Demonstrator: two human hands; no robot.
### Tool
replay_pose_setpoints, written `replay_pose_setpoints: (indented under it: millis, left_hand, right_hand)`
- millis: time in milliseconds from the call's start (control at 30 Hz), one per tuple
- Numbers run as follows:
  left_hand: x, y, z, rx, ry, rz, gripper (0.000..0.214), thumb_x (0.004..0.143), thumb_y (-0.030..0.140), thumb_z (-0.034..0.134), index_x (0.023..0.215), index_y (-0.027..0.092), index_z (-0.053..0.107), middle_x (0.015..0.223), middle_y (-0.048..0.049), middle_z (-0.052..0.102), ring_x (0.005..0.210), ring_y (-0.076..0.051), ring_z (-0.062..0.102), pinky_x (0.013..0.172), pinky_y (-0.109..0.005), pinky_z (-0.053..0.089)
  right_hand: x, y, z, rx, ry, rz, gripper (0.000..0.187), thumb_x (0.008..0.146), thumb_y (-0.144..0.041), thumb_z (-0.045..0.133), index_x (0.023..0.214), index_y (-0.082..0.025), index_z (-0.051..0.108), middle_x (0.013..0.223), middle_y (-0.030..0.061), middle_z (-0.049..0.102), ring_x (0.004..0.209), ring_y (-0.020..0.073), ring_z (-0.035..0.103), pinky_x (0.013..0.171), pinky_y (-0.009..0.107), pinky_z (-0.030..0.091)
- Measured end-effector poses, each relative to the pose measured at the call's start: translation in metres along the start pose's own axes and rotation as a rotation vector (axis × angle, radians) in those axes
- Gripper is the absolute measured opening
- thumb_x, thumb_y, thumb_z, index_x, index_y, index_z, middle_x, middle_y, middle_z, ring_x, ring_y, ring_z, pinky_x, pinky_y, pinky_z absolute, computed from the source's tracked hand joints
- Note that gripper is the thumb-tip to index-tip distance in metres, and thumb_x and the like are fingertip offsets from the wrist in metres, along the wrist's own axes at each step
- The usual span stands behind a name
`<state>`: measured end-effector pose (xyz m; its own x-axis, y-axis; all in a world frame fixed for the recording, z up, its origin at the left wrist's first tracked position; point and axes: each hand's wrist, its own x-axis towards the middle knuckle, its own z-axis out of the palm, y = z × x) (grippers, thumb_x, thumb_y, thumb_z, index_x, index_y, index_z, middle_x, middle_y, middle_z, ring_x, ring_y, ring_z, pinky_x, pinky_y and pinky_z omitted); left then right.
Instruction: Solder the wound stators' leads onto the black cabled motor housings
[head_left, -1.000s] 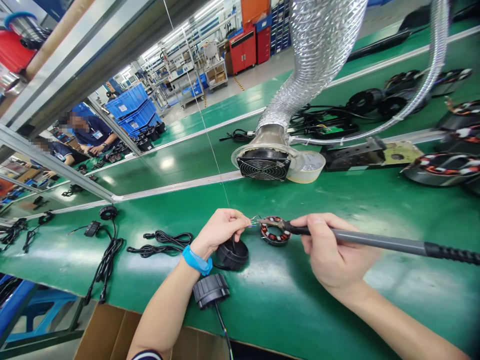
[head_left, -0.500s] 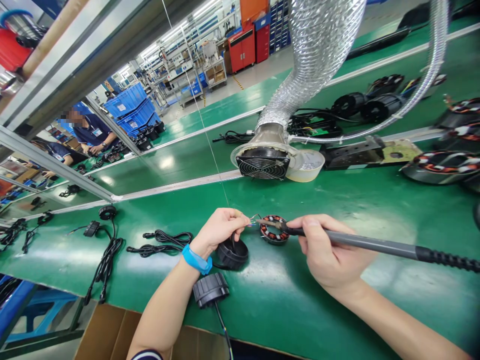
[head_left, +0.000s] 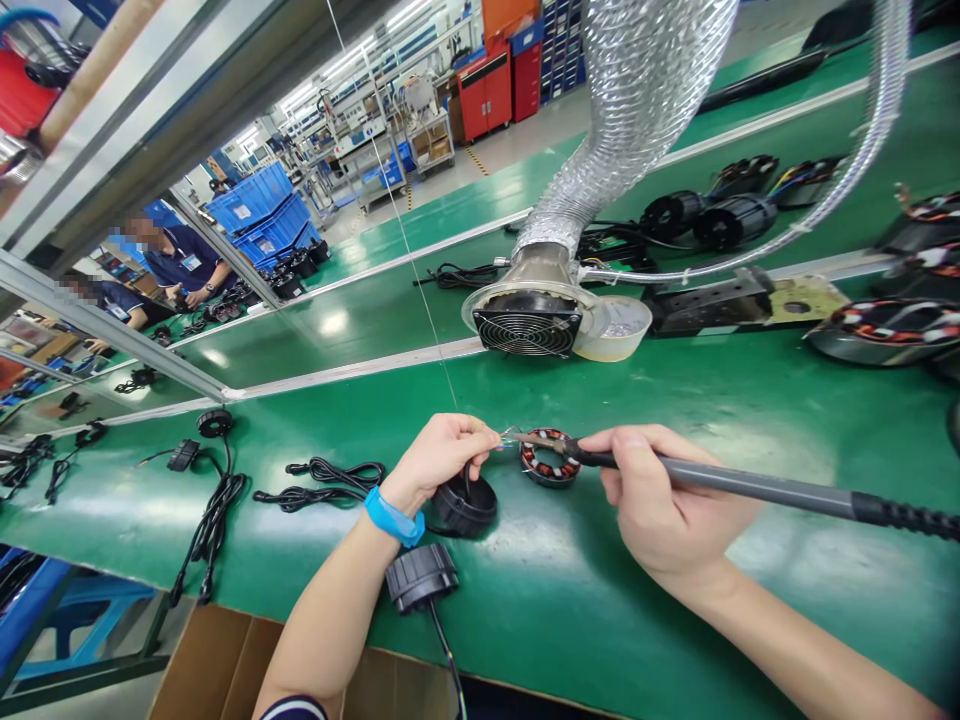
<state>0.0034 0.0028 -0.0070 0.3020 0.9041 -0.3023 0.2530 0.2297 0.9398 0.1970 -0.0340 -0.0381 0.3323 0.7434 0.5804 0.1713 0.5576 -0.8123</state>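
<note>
My left hand (head_left: 444, 455) is pinched shut on thin wire ends just left of a small copper-wound stator (head_left: 551, 462) lying on the green bench (head_left: 600, 600). My right hand (head_left: 660, 510) grips a grey soldering iron (head_left: 750, 487) like a pen, its tip touching the wire ends held by my left hand. A thin solder wire (head_left: 420, 270) hangs down from above to the same spot. A black round housing (head_left: 465, 505) sits under my left wrist, which wears a blue band. A second black housing (head_left: 421, 578) with a cable lies nearer the bench edge.
A fume extractor fan (head_left: 529, 328) on a silver flexible duct (head_left: 637, 90) stands behind the stator, a white tape roll (head_left: 619, 330) beside it. Black cables (head_left: 322, 483) lie to the left, larger stators (head_left: 885, 330) at right. A cardboard box (head_left: 217, 665) sits below the edge. Other people work at far left.
Both hands stay nearly still at the stator; the iron tip holds at the wire ends. Motors on the far belt have shifted left.
</note>
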Motion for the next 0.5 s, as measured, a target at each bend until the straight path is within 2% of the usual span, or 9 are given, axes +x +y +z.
replay_pose_setpoints:
  millis: [100, 267, 500]
  left_hand:
    - [0.0, 0.0, -0.0001, -0.006, 0.0, 0.003, 0.024, 0.077, 0.035, 0.066, 0.068, 0.014, 0.059, 0.053, 0.0046, 0.051, 0.043, -0.006, 0.046, 0.05, -0.022, 0.031]
    - [-0.0001, 0.0011, 0.0004, -0.002, 0.002, 0.0, 0.025, 0.077, 0.036, 0.066, 0.067, 0.014, 0.059, 0.053, 0.0044, 0.051, 0.044, -0.006, 0.045, 0.05, -0.022, 0.032]
    - [-0.0001, 0.0001, 0.0, 0.003, 0.001, 0.002, 0.025, 0.078, 0.035, 0.065, 0.067, 0.014, 0.059, 0.053, 0.0046, 0.051, 0.044, -0.006, 0.046, 0.049, -0.022, 0.032]
  right_hand:
    - [0.0002, -0.0007, -0.0006, 0.009, 0.006, 0.012, 0.024, 0.095, -0.025, 0.057, 0.077, -0.02, 0.071, 0.05, -0.0028, 0.056, 0.039, 0.0127, 0.051, 0.042, 0.027, 0.044]
    - [-0.0016, 0.0024, -0.0021, -0.043, -0.013, -0.006, 0.025, 0.096, -0.028, 0.055, 0.077, -0.022, 0.071, 0.056, 0.001, 0.062, 0.052, 0.018, 0.063, 0.05, 0.031, 0.051]
    - [-0.0022, 0.0019, 0.0024, -0.132, -0.109, -0.058, 0.018, 0.097, -0.027, 0.057, 0.089, -0.022, 0.072, 0.059, -0.0009, 0.064, 0.05, 0.0148, 0.062, 0.05, 0.028, 0.05]
